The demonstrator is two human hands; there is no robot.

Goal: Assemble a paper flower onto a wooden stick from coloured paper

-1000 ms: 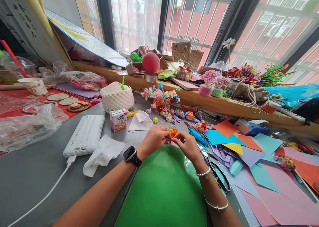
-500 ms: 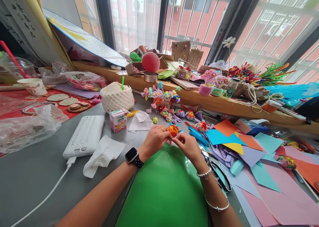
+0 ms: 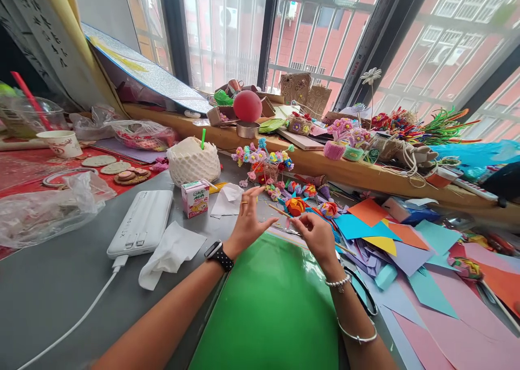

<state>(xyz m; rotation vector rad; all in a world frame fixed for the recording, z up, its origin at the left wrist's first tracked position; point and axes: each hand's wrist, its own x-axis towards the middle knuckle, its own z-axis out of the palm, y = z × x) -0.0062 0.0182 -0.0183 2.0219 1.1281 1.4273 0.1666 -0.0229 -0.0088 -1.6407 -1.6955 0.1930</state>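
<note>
My right hand (image 3: 317,237) pinches a thin wooden stick (image 3: 280,211) between thumb and fingers, its free end pointing left. My left hand (image 3: 251,218) is open, fingers spread upward, just left of the stick's tip and holding nothing. Right behind the right fingertips is an orange paper flower (image 3: 296,206) with blue pieces around it; whether it touches the hand I cannot tell. Both hands are above the far end of a glossy green board (image 3: 268,305). Another folded paper flower (image 3: 328,209) lies a little to the right.
Coloured paper sheets (image 3: 439,326) and blue strips spread on the right, beside black-handled scissors (image 3: 363,289). To the left are a white power bank (image 3: 140,221), a tissue (image 3: 173,253), a small drink carton (image 3: 195,198) and a netted coconut (image 3: 194,161). A flower basket (image 3: 266,167) stands behind.
My left hand has let go and opened, moving left and up from the flower. The right hand has shifted slightly right and now shows a stick in its pinch.
</note>
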